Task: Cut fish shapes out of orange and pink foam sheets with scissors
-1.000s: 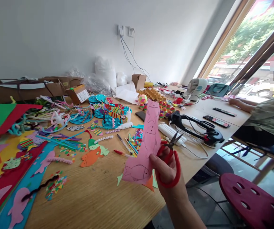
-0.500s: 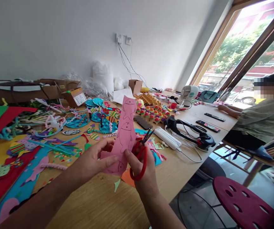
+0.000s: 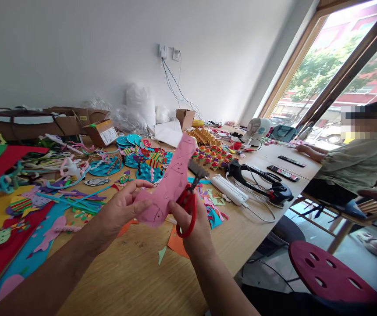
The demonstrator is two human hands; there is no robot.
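Note:
A strip of pink paper with fish outlines drawn on it is held up over the table. My left hand pinches its lower left end between thumb and fingers. Red-handled scissors hang from my right hand, whose thumb also presses on the strip's right edge. The dark blades point up and away, beside the paper. Below my hands lie an orange paper piece and a small pale green scrap.
Coloured sheets, pipe cleaners and paper fish cover the left side. A white power strip, black headset, phones and fan stand right. A person sits beyond; a red stool is lower right.
The pink strip has turned, its top leaning further right and its lower end rising left. The scissors have tilted with my right hand. Another hand now shows at the right edge.

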